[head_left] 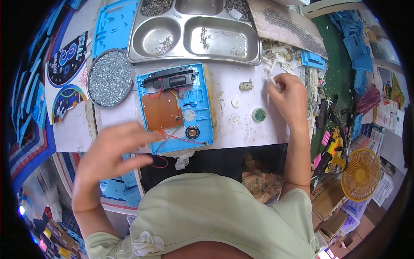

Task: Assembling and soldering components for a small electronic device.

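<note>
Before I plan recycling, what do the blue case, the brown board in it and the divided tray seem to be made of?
The blue case looks like moulded plastic, slightly glossy, with evenly coloured walls and ribs. The brown board may be resin laminate, matte, with pale solder-like dots; exact type unclear. The divided tray is probably stainless steel: silvery, with bright reflections.

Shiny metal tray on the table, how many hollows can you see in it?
5 in the metal tray: far-left hollow, far-middle hollow, far-right hollow, near-left hollow, near-right hollow. The picture's top edge cuts the tray off, so more may be hidden.
</note>
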The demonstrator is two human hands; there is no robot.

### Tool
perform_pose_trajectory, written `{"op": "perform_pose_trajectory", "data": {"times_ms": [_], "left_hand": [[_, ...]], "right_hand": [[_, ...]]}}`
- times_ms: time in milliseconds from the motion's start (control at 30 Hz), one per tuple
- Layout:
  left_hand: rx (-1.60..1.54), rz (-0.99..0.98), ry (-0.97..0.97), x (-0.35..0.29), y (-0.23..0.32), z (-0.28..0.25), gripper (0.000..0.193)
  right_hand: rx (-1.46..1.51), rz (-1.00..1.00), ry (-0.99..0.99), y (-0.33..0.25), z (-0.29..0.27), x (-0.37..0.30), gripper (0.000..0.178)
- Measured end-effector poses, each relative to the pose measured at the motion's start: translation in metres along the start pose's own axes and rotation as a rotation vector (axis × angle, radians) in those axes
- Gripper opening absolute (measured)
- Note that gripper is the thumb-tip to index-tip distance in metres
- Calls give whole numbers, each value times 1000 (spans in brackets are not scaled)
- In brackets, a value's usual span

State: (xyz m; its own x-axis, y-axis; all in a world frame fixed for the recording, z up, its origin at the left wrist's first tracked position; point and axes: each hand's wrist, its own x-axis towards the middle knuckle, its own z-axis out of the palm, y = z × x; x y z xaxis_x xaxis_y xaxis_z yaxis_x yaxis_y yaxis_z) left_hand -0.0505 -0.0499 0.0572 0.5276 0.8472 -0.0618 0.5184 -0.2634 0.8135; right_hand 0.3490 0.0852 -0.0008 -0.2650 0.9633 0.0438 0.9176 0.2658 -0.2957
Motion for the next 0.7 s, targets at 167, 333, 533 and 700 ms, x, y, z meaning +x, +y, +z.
{"op": "perform_pose_trajectory", "data": {"times_ms": [167,333,533,700], "left_hand": [[281,162,246,140,-24,-8,16],[391,348,132,255,-59,37,11],[481,306,43,262,-49,26,20],[476,448,226,235,-41,5,18]], "right_hand": [[532,180,75,1,-11,-6,14],[982,110,152,7,-23,-25,16],[983,73,142,6,-22,-41,20],[918,-43,51,-14,-12,-4,17]]}}
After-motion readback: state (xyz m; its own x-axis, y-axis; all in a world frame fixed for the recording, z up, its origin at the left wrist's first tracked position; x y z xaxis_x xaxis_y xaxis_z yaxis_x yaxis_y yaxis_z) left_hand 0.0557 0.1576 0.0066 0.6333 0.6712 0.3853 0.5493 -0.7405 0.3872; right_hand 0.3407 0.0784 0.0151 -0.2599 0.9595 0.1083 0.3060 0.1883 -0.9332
